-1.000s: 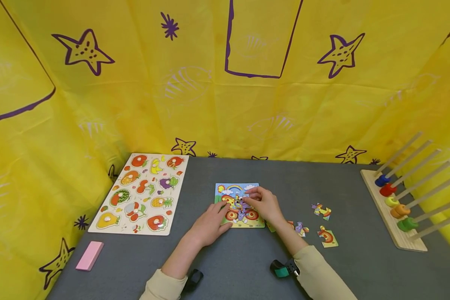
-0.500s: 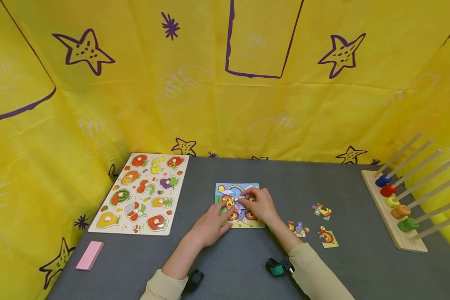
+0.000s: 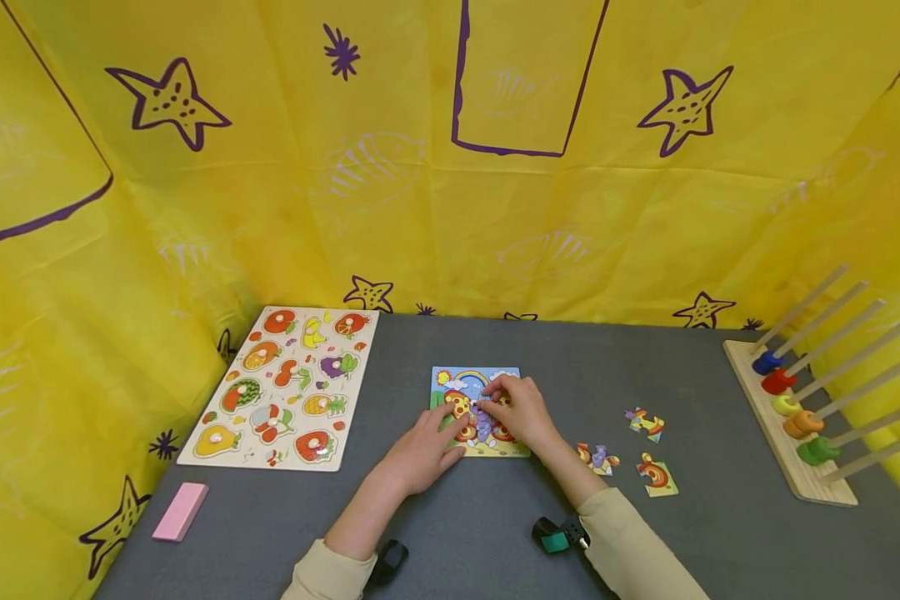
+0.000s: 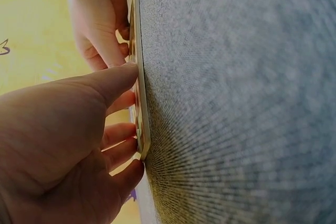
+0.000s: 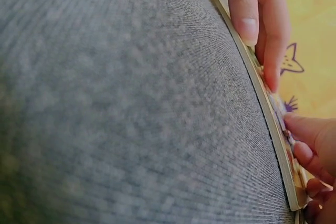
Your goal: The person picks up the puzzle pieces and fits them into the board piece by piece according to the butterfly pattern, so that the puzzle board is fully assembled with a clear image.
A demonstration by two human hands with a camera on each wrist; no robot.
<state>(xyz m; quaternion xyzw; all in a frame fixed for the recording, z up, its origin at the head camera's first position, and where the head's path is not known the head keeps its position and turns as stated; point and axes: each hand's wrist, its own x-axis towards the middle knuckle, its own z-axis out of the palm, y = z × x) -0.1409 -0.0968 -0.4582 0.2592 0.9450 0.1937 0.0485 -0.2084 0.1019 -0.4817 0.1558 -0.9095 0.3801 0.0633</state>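
A small butterfly jigsaw board (image 3: 474, 374) lies flat in the middle of the table in the head view. My left hand (image 3: 417, 446) rests on its left side, fingers fairly straight, index fingertip and thumb touching the board. From the right, my right hand (image 3: 523, 412) reaches over it, thumb and index finger pinching a purple puzzle piece (image 5: 285, 131) set in the picture's middle. Fingers hide part of that piece. To the right lie loose pieces: a yellow-and-purple one (image 3: 645, 424), a red-and-purple one (image 3: 598, 458) and an orange-ringed corner one (image 3: 656, 475).
A fruit peg puzzle board (image 3: 311, 406) lies at the back left. In front of it is a pink block (image 3: 181, 512). A wooden stand (image 3: 765, 417) with upright rods and coloured rings stands at the right. Yellow patterned cloth (image 3: 390, 208) hangs behind the table.
My right hand has drawn in toward the board's middle, and the purple piece now sits lower among its neighbours. My left hand stays in place.
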